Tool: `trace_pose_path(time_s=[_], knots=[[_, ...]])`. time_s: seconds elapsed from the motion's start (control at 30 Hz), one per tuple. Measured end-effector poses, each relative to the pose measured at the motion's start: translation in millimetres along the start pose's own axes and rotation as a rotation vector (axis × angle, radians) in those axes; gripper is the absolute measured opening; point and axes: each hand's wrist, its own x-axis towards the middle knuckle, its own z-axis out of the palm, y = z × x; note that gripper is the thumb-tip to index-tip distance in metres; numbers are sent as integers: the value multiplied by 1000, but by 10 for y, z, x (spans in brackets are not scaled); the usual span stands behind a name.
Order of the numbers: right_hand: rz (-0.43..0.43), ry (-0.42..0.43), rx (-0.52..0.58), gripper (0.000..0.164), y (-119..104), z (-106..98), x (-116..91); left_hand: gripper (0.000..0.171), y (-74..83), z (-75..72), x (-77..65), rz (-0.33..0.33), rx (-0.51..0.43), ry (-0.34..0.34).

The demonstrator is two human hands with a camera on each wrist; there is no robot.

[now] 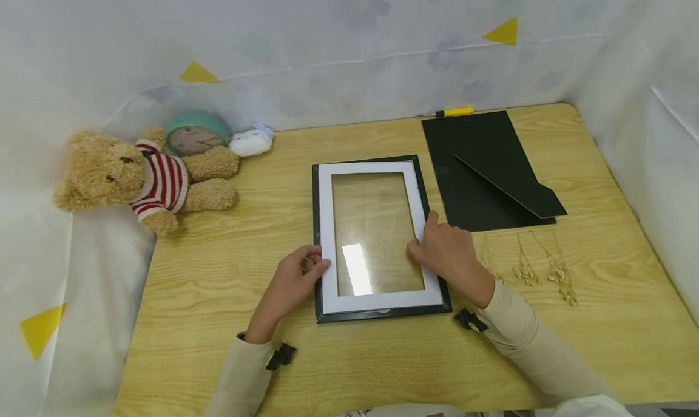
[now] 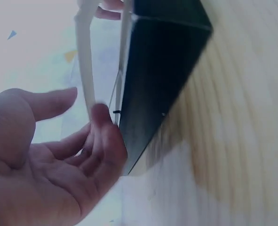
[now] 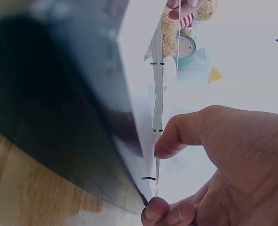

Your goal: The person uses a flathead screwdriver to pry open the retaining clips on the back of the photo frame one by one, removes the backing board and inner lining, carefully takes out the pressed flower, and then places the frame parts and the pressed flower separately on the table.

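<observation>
A black picture frame lies on the table, with a white mat inside its border and clear glass showing wood through the window. At the frame's left side is my left hand. Its curled fingertips touch the edge, while the thumb stands apart from them. On the opposite side, my right hand rests its bent thumb on the mat. Its other fingertips meet the frame's outer edge. In the left wrist view the mat stands partly off the frame.
To the right lies a black backing board with its stand flap, a yellow screwdriver behind it. Dried flower sprigs lie nearer me. At the left are a teddy bear, a green clock and a small white plush.
</observation>
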Motion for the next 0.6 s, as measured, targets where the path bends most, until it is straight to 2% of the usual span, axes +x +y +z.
trace_pose_path(time_s=[0.1,0.2,0.33,0.47,0.6], knots=[[20,-35,3,37,7,-18,1,34,32,-9,-5,-50,-147,-45],[32,-87,11,49,16,-45,1,37,30,-15,-29,-98,-268,-72],[42,-137,70,61,77,-78,-19,35,18,0,-51,-123,-324,-64],[38,-154,147,54,160,-111,-47,33,11,2,-54,-103,-342,-34],[24,-158,175,48,232,-115,-61,32,-16,-44,-55,-116,-386,-9]])
